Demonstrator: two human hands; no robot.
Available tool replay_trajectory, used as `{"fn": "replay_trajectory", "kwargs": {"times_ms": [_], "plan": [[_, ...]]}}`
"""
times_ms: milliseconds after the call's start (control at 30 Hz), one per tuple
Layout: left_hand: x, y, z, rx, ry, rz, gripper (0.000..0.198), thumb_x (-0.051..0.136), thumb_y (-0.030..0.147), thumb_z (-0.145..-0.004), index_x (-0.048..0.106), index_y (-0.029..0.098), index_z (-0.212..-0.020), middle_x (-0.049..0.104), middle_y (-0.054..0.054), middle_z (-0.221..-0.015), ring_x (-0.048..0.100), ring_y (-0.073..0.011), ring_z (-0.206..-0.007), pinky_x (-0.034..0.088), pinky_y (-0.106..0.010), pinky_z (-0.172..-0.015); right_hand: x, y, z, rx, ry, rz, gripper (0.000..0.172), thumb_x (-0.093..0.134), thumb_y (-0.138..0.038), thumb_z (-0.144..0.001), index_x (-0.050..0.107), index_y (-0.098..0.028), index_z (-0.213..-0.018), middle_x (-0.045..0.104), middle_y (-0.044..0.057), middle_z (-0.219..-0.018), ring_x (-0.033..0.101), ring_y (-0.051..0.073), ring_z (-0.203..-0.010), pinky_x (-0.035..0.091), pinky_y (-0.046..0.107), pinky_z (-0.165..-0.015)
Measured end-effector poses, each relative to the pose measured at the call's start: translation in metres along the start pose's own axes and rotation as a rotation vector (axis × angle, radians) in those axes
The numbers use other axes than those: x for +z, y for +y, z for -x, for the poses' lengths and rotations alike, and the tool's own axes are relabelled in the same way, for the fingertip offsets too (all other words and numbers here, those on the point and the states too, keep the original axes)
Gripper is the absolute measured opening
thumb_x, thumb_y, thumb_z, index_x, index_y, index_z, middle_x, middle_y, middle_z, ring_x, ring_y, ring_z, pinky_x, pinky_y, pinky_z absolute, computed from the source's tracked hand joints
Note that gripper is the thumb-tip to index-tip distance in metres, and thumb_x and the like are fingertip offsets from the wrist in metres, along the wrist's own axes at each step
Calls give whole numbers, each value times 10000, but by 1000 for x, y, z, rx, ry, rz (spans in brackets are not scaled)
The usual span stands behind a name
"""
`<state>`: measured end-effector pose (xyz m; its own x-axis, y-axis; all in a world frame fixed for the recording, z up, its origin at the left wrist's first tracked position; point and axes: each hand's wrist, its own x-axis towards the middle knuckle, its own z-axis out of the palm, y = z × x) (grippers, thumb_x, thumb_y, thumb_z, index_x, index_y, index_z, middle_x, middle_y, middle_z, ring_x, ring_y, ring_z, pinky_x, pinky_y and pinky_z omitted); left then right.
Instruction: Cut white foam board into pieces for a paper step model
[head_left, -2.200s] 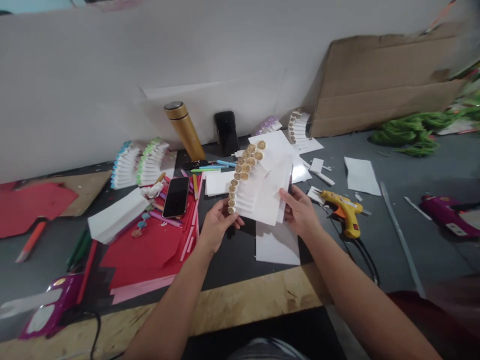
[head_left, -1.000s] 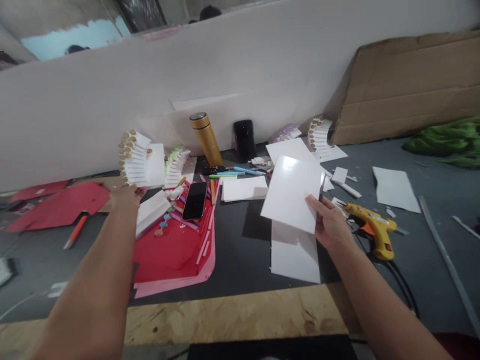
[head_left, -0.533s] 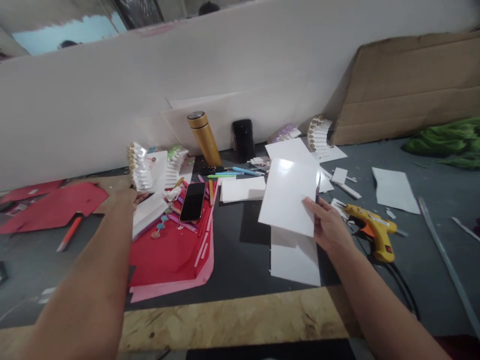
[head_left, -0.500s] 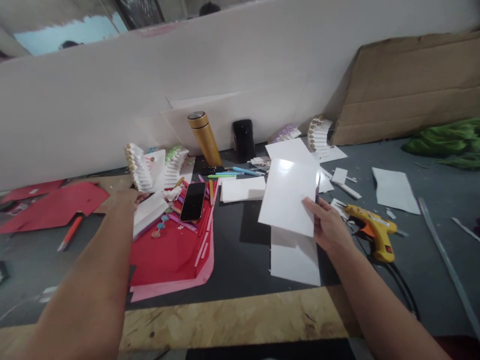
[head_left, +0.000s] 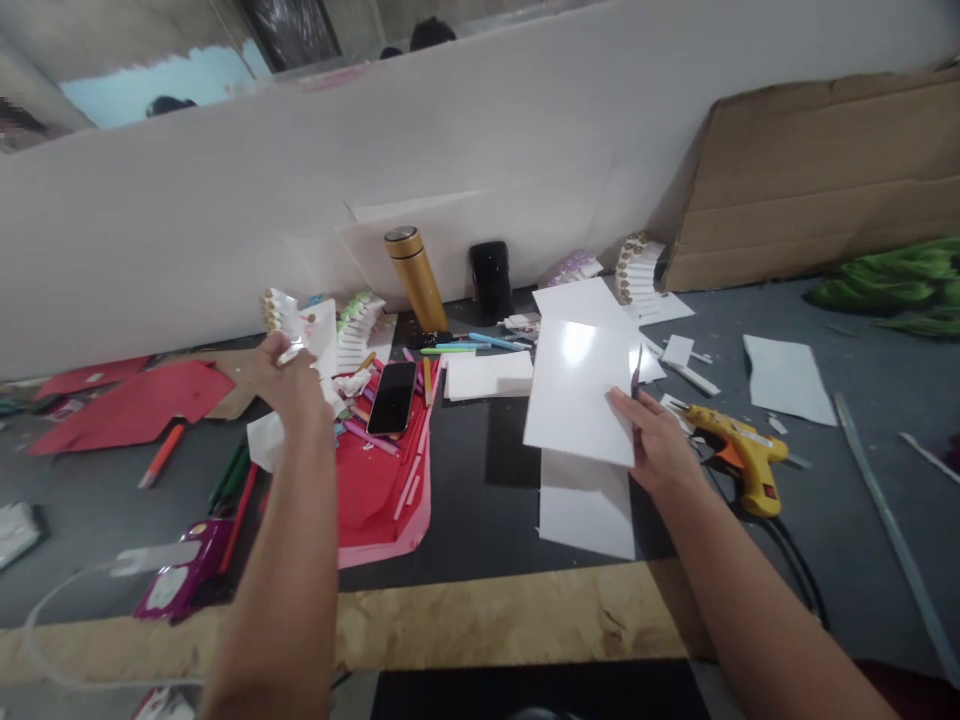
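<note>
With my right hand [head_left: 660,440] I hold a glossy white sheet [head_left: 577,400] by its right edge. A slim dark pointed tool [head_left: 637,375] also sticks up from that hand; its kind I cannot make out. Under the sheet lies another white sheet [head_left: 585,510]. My left hand [head_left: 289,380] reaches out at the left, fingers curled around the lower part of a fan of white paper rolls with gold tips [head_left: 279,308]. Right beside it stand a white card [head_left: 321,335] and a similar fan with green tips [head_left: 360,325].
A yellow hot glue gun [head_left: 739,455] lies right of my right hand. Around the middle are a phone [head_left: 392,398] on red sheets [head_left: 367,490], a gold bottle [head_left: 417,280], a black upright object [head_left: 490,280] and pens [head_left: 499,341]. Cardboard [head_left: 817,180] leans at the back right.
My left hand has risen and moved to the right, onto the gold-tipped fan. The long white folded piece beside it is now mostly behind my arm. My right hand stays with the sheet.
</note>
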<state>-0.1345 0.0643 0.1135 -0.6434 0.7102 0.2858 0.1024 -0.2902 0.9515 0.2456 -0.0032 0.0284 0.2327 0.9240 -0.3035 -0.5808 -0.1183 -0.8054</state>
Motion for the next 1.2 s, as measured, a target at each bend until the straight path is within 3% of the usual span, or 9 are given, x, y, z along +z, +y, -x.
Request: {"fn": "replay_trajectory", "kwargs": {"times_ms": [67,133,233,333,433,567,800,1100,1200], "plan": [[17,0,47,68,56,10,318,695,132,-793,634,166,-1104,631,28,-858,523,-38,-596,338,-153,-469,0,-1,0,2,4,17,339,910,-312,-554,720,-170,-797,747,25,-718,650,138,-535,534,236,-484],[36,-2,99,-3,-209,67,297,708,284,-816,656,199,-1096,628,21,-742,527,-64,-531,324,-179,-438,0,-1,1,18,6,52,346,914,-351,-544,712,-174,-761,731,23,-667,631,141,-502,519,243,-457],[62,-12,161,-294,-597,127,526,754,454,-770,612,233,-1225,694,-56,-1002,574,-91,-532,335,-209,-406,2,3,4,-3,-8,107,363,920,-381,-536,699,-182,-744,706,1,-626,603,123,-485,484,226,-441],[73,-28,187,-426,-772,130,640,818,448,-710,597,213,-1263,703,-86,-1105,680,-183,-784,519,-261,-645,3,9,9,-69,-82,206,352,891,-432,-596,680,-196,-749,631,-47,-546,492,71,-405,368,190,-368],[71,-40,190,-490,-772,156,570,824,420,-717,627,198,-1204,716,-84,-1143,678,-236,-995,528,-308,-847,6,12,11,-87,-172,293,372,844,-487,-658,615,-194,-659,477,-86,-445,345,35,-334,214,181,-315],[62,-44,182,-658,-769,216,625,859,430,-657,636,177,-1182,747,-85,-1036,706,-224,-824,539,-294,-713,8,7,11,-74,-241,214,413,778,-537,-720,580,-189,-618,508,-61,-475,313,25,-321,168,189,-316],[58,-47,181,-747,-845,235,602,883,393,-625,667,181,-1144,756,-79,-976,695,-202,-718,518,-274,-639,10,-4,14,14,-308,83,449,828,-474,-664,654,-260,-1018,494,-110,-526,251,12,-340,162,160,-342],[63,-43,181,-802,-869,463,663,667,747,-707,725,170,-1029,756,-99,-988,706,-238,-877,545,-306,-728,1,5,2,-251,-20,97,400,831,-442,-673,649,-243,-969,483,-104,-570,341,29,-363,220,182,-309],[62,-44,180,-776,-871,526,590,765,658,-674,724,191,-1033,758,-78,-1001,708,-219,-895,556,-311,-772,1,5,0,-325,-9,119,400,844,-410,-666,585,-249,-924,458,-119,-592,345,18,-355,205,177,-307]]}}
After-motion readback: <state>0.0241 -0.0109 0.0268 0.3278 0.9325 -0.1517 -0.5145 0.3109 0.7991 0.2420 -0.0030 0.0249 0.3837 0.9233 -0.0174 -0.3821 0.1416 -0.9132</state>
